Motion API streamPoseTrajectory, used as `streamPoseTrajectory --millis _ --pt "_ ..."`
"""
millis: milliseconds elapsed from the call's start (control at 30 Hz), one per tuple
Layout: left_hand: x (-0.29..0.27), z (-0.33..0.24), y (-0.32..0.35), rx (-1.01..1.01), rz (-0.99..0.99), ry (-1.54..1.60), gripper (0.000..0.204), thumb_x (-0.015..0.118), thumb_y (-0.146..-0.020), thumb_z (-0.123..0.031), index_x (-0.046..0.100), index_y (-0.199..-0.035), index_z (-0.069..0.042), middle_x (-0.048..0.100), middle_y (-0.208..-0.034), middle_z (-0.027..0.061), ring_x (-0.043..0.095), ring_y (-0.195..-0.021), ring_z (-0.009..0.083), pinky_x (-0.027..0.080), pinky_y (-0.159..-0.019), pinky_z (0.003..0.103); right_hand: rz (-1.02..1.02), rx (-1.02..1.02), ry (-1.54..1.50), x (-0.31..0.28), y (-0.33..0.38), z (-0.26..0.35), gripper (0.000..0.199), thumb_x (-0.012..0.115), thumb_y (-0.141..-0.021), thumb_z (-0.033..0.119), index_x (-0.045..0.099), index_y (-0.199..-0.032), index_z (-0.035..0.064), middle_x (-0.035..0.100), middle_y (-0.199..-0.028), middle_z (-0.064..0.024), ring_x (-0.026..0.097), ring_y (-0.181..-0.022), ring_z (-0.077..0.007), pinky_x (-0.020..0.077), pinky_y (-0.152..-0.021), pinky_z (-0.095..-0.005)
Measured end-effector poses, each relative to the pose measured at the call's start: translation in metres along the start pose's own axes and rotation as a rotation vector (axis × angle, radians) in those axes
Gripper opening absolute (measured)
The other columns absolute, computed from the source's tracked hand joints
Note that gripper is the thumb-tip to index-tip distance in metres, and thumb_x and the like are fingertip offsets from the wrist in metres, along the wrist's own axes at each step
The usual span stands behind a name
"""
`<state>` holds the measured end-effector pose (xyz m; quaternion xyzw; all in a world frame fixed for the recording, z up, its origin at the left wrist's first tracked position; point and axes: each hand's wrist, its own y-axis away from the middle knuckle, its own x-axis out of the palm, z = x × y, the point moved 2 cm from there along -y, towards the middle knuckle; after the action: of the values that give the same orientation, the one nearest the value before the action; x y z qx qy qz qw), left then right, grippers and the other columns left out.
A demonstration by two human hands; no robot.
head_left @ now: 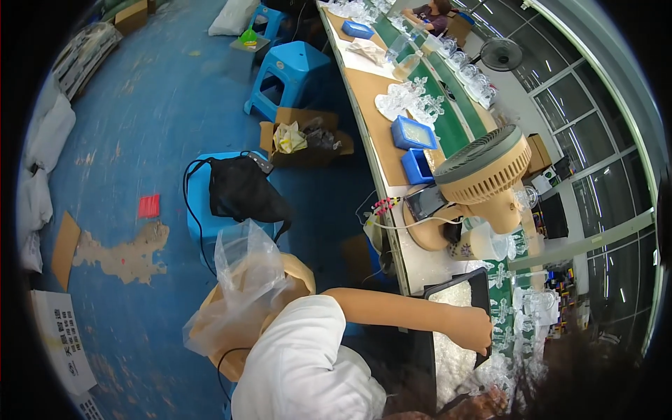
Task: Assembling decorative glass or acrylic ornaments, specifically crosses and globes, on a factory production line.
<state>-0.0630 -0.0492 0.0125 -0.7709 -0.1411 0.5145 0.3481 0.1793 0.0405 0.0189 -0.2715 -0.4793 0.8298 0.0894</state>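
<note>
My left arm, in a white sleeve, reaches across to the workbench. Its hand, my left hand (470,329), is curled closed over the far side of a black tray (478,283). What its fingers hold, if anything, is hidden. Many small clear-white pieces (451,364) fill the tray beneath it. At the lower edge shows part of my right hand (488,404), dark and partly cut off, its fingers unclear. Close to it lies a cluster of clear, glassy parts (495,373). More clear branching parts (500,276) lie on the green bench strip past my left hand.
A beige fan (486,168) stands on the bench, near blue bins (413,133) and a phone-like dark device (425,203). A black bag (245,189) rests on a blue stool (199,203). Beside me is a plastic-lined carton (297,274). Farther off sits another person (430,17).
</note>
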Motion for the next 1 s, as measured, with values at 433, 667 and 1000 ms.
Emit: streamPoseTrajectory --millis 433,667,1000 --pt "0.002 0.006 0.004 -0.031 0.097 -0.016 0.039 0.052 -0.093 -0.034 0.065 -0.067 -0.008 0.064 -0.063 0.0141 0.064 -0.062 0.0361 0.050 -0.057 0.046 0.015 0.000 0.087 -0.004 0.027 -0.019 0.035 0.067 -0.092 0.028 0.065 -0.097 -0.0060 0.064 -0.068 -0.0165 0.061 -0.055 -0.0221 0.0495 -0.048 -0.0322" --pt "-0.001 0.016 0.006 -0.133 0.120 -0.036 0.047 0.050 -0.096 -0.038 0.062 -0.064 -0.006 0.061 -0.062 0.0141 0.061 -0.061 0.0363 0.049 -0.058 0.046 0.184 -0.193 0.152 -0.021 0.019 0.036 0.032 0.062 -0.096 0.031 0.068 -0.100 -0.0001 0.063 -0.063 -0.0130 0.060 -0.051 -0.0229 0.0478 -0.048 -0.0328" --pt "-0.004 0.022 0.007 -0.175 -0.040 -0.101 0.037 0.057 -0.092 -0.032 0.059 -0.063 -0.009 0.062 -0.060 0.0087 0.061 -0.057 0.0320 0.047 -0.053 0.043 0.314 0.033 -0.101 -0.014 0.036 0.005 0.030 0.060 -0.099 0.023 0.058 -0.116 -0.0015 0.068 -0.099 -0.0205 0.069 -0.088 -0.0291 0.0570 -0.075 -0.0347"
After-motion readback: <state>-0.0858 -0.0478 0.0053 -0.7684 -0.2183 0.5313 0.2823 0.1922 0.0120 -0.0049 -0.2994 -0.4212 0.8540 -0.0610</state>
